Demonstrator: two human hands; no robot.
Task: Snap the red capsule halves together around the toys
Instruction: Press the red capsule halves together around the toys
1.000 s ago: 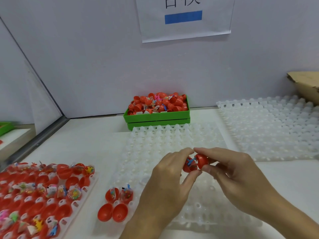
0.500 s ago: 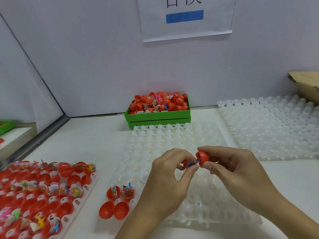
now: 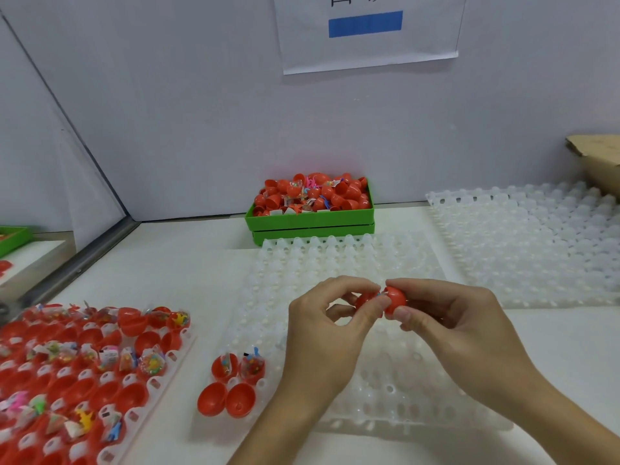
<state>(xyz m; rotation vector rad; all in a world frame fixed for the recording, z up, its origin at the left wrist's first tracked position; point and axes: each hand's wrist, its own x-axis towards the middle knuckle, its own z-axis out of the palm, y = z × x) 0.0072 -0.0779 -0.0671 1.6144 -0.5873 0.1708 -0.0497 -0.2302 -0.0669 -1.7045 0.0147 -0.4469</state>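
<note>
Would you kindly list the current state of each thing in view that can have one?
left hand: pinches one capsule half.
right hand: pinches the other half.
capsule in hand: halves nearly meeting, blue toy showing at the seam, not yet closed.
four halves beside the tray: open; far two hold bagged toys, near two empty.
green bin: heaped with red halves and toys.
middle white tray: sockets unfilled.

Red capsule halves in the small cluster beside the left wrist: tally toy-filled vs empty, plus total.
Halves with toys: 2
Empty halves: 2
Total: 4
</note>
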